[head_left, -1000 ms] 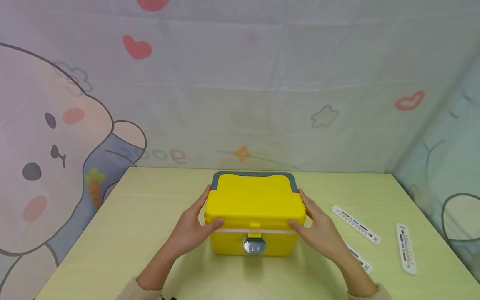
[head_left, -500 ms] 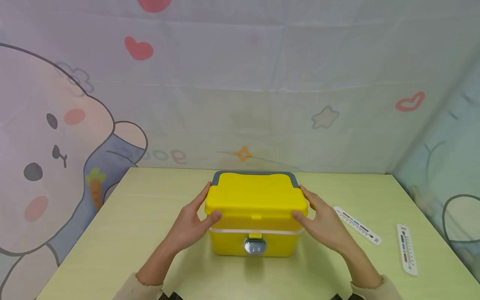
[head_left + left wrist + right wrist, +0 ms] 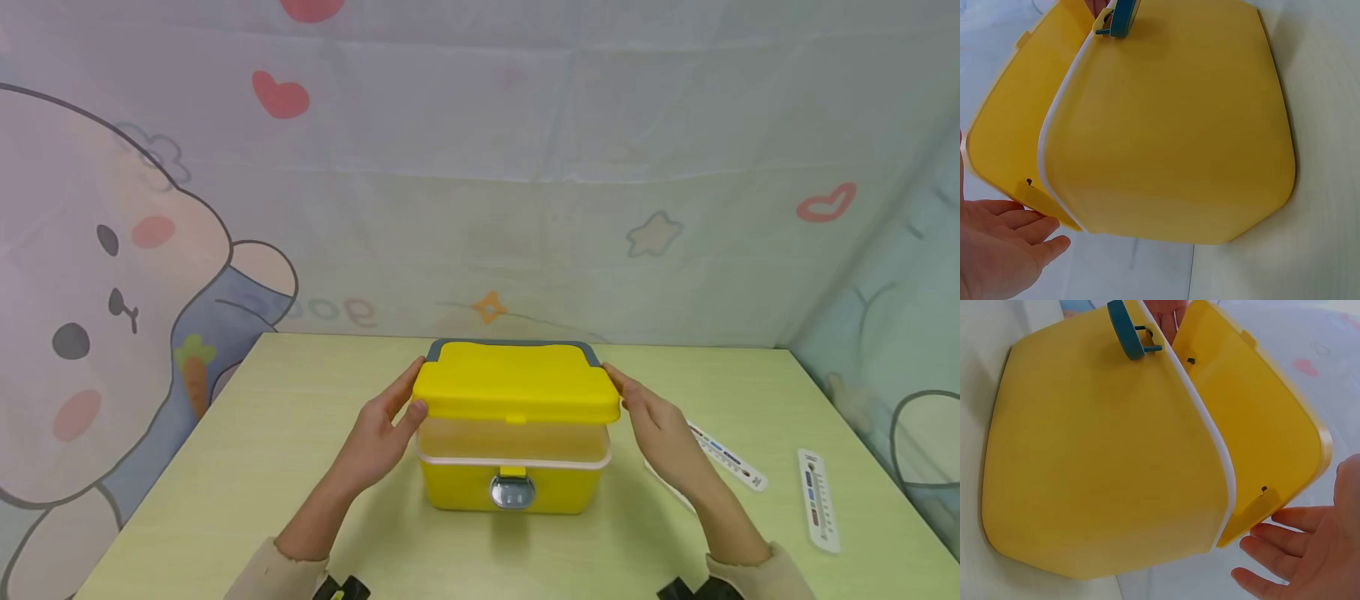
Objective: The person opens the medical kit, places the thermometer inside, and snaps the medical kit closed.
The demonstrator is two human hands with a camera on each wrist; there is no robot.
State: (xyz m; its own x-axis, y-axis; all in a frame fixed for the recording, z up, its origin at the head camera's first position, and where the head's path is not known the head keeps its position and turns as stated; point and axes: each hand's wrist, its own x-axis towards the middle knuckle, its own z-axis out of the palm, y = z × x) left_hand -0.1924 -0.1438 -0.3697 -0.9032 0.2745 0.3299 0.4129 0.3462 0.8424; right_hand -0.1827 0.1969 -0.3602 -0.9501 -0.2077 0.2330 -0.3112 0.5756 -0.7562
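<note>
A yellow storage box (image 3: 457,490) with a white rim and a grey front latch (image 3: 512,492) stands mid-table. Its yellow lid (image 3: 517,379), with a grey handle along the back, is tilted up, leaving a gap at the front. My left hand (image 3: 375,437) touches the lid's left side, thumb at the front corner. In the left wrist view, that hand's extended fingers (image 3: 1036,231) lie along the lid's lower edge. On the opposite side, my right hand (image 3: 663,437) has nearly straight fingers (image 3: 1282,540) against the lid edge. The box's contents are hidden.
Right of the box lie white thermometer-like cards: one slanted card (image 3: 727,457), one card (image 3: 819,500) further right, and a card edge (image 3: 670,486) partly hidden by my right hand. A patterned cloth (image 3: 525,208) hangs behind the table.
The lid's front edge has risen from the box rim, widening the front gap. Both hands have moved slightly up with it, and the right thumb has left the lid's front.
</note>
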